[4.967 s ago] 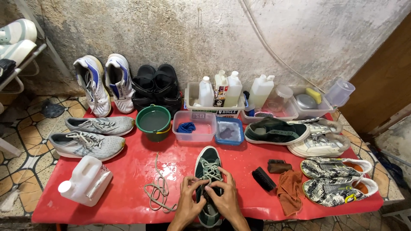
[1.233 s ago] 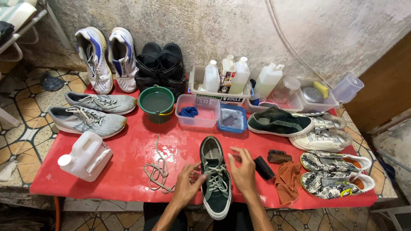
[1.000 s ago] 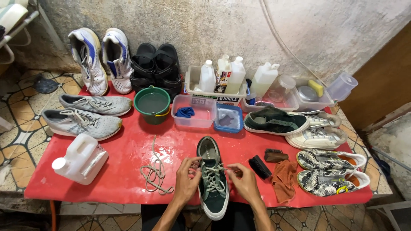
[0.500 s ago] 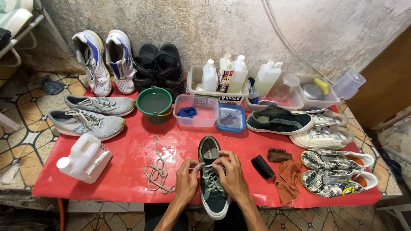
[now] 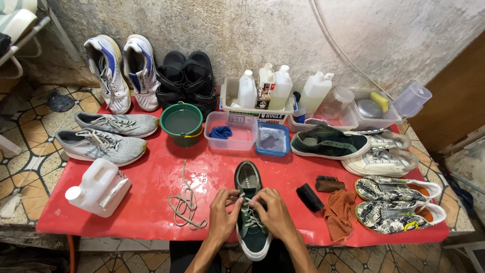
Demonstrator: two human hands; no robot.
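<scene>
A dark green sneaker (image 5: 247,178) with a white sole lies toe toward me on the red tabletop (image 5: 151,172). My left hand (image 5: 224,216) pinches its pale lace at the left side of the eyelets. My right hand (image 5: 273,214) grips the lace on the right side, over the tongue. Both hands meet above the middle of the shoe. A loose beige lace (image 5: 186,202) lies coiled to the left of my left hand.
A white jug (image 5: 98,187) lies at the left. Grey sneakers (image 5: 100,145), a green bucket (image 5: 181,121), two plastic tubs (image 5: 233,131), bottles (image 5: 280,88), a second green sneaker (image 5: 329,142), brushes (image 5: 309,196), an orange cloth (image 5: 340,213) and patterned shoes (image 5: 396,202) fill the rest.
My hands, apart beside the shoe a second ago, have come together on the laces over the middle of the green sneaker. The shoe has stayed in place.
</scene>
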